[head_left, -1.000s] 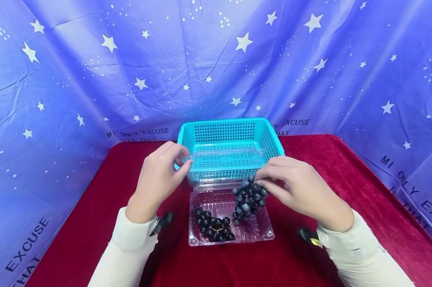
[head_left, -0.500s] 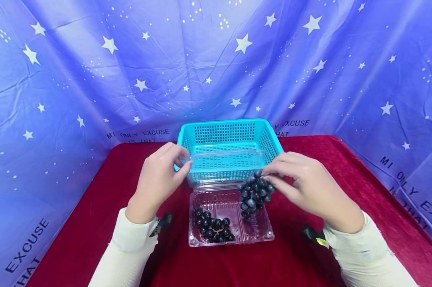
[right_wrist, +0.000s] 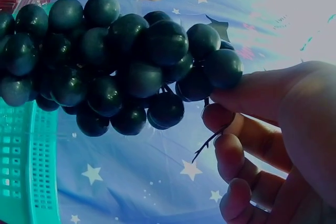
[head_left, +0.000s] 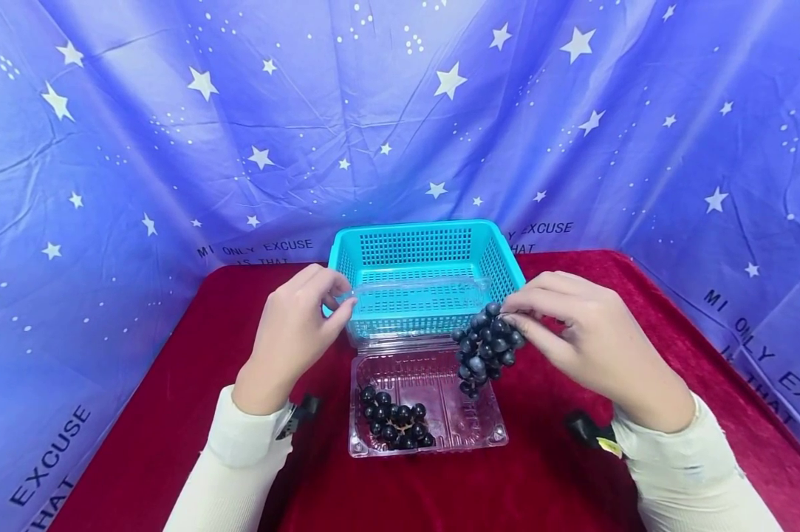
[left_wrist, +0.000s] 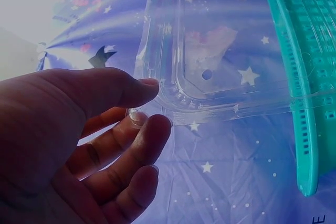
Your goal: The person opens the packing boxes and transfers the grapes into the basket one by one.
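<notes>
My right hand (head_left: 575, 336) pinches the stem of a bunch of dark grapes (head_left: 484, 347), which hangs over the right rear part of a clear plastic clamshell box (head_left: 453, 428). In the right wrist view the stem (right_wrist: 210, 141) pokes out between thumb and fingers. With thumb and fingertips, my left hand (head_left: 300, 332) holds a corner of the box's raised clear lid (left_wrist: 181, 100). A second, smaller bunch of black grapes (head_left: 400, 421) lies in the left half of the box.
Right behind the box stands a turquoise plastic basket (head_left: 416, 225), seen partly through the lid. Both sit on a table with a red velvet cloth (head_left: 546, 495). A blue starry curtain (head_left: 373, 96) encloses the back and sides.
My right hand has moved to the right and slightly up in the view, carrying the hanging grapes with it. The left hand, lid and other grapes stay where they were.
</notes>
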Action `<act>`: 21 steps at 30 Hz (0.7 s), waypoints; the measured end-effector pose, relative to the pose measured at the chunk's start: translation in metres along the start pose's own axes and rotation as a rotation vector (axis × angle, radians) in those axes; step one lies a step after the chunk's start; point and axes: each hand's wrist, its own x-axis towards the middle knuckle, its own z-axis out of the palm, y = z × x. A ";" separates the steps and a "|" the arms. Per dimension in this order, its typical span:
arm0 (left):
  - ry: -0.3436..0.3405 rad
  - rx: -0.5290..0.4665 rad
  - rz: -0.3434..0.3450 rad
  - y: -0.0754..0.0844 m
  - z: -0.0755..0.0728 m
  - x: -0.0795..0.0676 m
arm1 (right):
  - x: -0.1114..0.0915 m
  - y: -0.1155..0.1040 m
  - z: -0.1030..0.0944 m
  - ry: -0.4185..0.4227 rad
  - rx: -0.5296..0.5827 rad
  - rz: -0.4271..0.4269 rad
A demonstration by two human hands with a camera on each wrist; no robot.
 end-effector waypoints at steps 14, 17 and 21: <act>-0.006 0.007 0.003 0.001 0.000 0.001 | 0.001 0.002 -0.010 0.092 -0.008 -0.012; -0.004 0.007 0.002 0.001 0.000 0.001 | 0.001 0.002 -0.013 0.108 -0.014 0.001; -0.008 0.007 -0.001 0.001 -0.001 0.001 | 0.001 0.001 -0.017 0.124 -0.036 0.031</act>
